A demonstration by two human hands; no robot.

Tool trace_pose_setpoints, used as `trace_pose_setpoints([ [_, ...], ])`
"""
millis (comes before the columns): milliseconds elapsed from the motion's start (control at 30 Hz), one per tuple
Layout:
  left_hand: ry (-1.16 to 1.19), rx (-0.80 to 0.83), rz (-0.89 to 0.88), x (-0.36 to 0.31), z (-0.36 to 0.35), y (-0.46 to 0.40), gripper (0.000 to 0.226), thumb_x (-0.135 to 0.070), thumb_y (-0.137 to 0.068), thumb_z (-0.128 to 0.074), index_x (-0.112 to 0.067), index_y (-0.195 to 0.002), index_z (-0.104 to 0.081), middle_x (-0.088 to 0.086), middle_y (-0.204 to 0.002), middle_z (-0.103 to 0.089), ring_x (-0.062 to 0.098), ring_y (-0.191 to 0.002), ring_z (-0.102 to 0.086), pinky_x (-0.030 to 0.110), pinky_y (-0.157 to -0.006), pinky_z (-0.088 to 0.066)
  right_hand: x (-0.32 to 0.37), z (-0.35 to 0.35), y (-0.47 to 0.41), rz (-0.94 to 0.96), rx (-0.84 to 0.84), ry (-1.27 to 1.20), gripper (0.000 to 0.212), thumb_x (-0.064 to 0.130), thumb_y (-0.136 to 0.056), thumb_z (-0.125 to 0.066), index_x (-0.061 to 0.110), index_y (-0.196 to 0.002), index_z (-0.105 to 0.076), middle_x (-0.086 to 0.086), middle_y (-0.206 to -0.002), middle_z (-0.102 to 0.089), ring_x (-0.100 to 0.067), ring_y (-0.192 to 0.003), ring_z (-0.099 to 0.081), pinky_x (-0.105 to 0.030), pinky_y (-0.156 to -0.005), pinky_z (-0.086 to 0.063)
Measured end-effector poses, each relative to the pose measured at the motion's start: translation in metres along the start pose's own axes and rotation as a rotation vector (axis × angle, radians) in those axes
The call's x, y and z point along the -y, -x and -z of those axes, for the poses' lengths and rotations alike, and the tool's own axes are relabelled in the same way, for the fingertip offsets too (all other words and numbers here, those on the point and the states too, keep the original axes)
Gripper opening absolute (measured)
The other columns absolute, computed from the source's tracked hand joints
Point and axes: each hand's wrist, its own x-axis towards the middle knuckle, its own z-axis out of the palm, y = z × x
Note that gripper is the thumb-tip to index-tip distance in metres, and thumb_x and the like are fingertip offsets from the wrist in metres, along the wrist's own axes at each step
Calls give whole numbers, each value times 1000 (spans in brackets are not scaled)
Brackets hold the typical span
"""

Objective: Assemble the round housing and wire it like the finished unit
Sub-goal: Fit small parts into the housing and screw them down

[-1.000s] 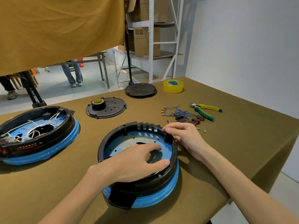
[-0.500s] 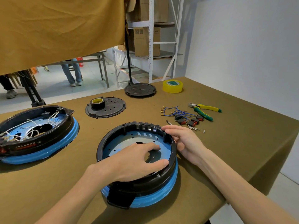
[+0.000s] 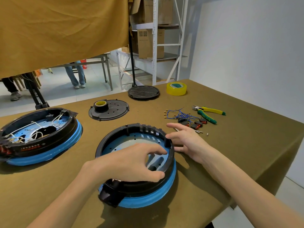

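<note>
The left hand (image 3: 130, 163) lies over the near rim of the round black plastic housing on its blue foam ring (image 3: 148, 195), thumb hooked on the outside of the rim and fingers loosely curved above the pale blue perforated floor; whether the fingertips touch the floor cannot be told. The right hand (image 3: 185, 142) sits at the housing's right edge, fingers straight and spread, the lower ones touching the outer rim and the index finger stretched out above it. Just beyond the right hand's fingertips lie a bundle of blue wires with brass terminals (image 3: 177, 114), small black and red switches (image 3: 197, 124) and green and yellow pliers (image 3: 208, 113). Well to the left of the left hand sits the finished wired black and blue unit (image 3: 37, 137), white leads coiled inside. All rest on the olive cloth-covered table (image 3: 246, 145).
</note>
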Motion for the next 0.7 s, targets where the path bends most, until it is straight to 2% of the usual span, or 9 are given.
trace_pose_setpoints([
  [67,-41,44,-12,7,15,10,64,-45,-91,-68,-50,-147,-37,-40,-137,-40,-28,-121,-34,-1,-92,-25,4,5,-1,-93,88,75,56,10,-89,-72,34,-137,-57,-6,-124,-67,-23,-108,-71,-46,-92,-60],
  [133,-59,69,13,21,29,22,69,-32,-93,-71,-52,-147,-33,-42,-141,-36,-28,-126,-30,-2,-95,-25,5,4,-2,-131,126,176,60,17,-89,-73,35,-142,-50,-9,-128,-64,-25,-108,-70,-42,-87,-62],
  [233,-27,4,88,31,31,30,71,-10,-97,-63,-50,-147,-33,-37,-148,-35,-19,-136,-32,15,-110,-34,4,-1,-4,-102,84,298,72,27,-86,-73,38,-149,-39,0,-116,-61,-22,-96,-69,-30,-71,-59],
  [300,-13,-161,92,24,15,23,62,-18,-98,-63,-44,-148,-35,-30,-149,-39,-11,-137,-37,19,-108,-38,4,-3,-6,-81,67,302,81,27,-83,-73,39,-152,-32,5,-113,-56,-21,-90,-66,-28,-66,-54],
  [367,-16,-347,57,12,-8,9,59,-40,-96,-64,-40,-148,-36,-25,-147,-45,-7,-131,-45,19,-105,-40,4,-4,-7,-84,60,279,86,26,-82,-74,39,-155,-29,5,-115,-54,-22,-93,-64,-30,-67,-52],
  [467,-213,-539,15,3,-44,-13,61,-61,-93,-58,-41,-145,-35,-21,-134,-58,1,-114,-58,22,-92,-48,-1,-2,-4,-121,23,230,89,29,-81,-78,33,-155,-28,1,-112,-55,-26,-102,-64,-34,-75,-55],
  [567,-380,-699,22,10,-62,-25,59,-58,-95,-57,-39,-146,-35,-14,-110,-73,5,-90,-68,20,-72,-52,-8,2,1,-159,-5,198,81,37,-81,-84,11,-145,-43,-5,-114,-65,-24,-103,-67,-34,-76,-56],
  [633,-324,-751,9,14,-63,-26,64,-54,-93,-64,-39,-147,-34,-14,-100,-75,5,-80,-69,23,-66,-56,-10,4,4,-160,-5,213,76,43,-79,-85,7,-137,-52,-7,-117,-68,-22,-103,-69,-33,-78,-58],
  [700,-277,-774,-17,17,-60,-24,65,-51,-91,-69,-42,-145,-33,-17,-94,-74,5,-78,-68,22,-64,-55,-9,4,5,-152,-2,210,78,44,-78,-85,6,-138,-52,-10,-124,-67,-22,-105,-69,-33,-82,-59],
])
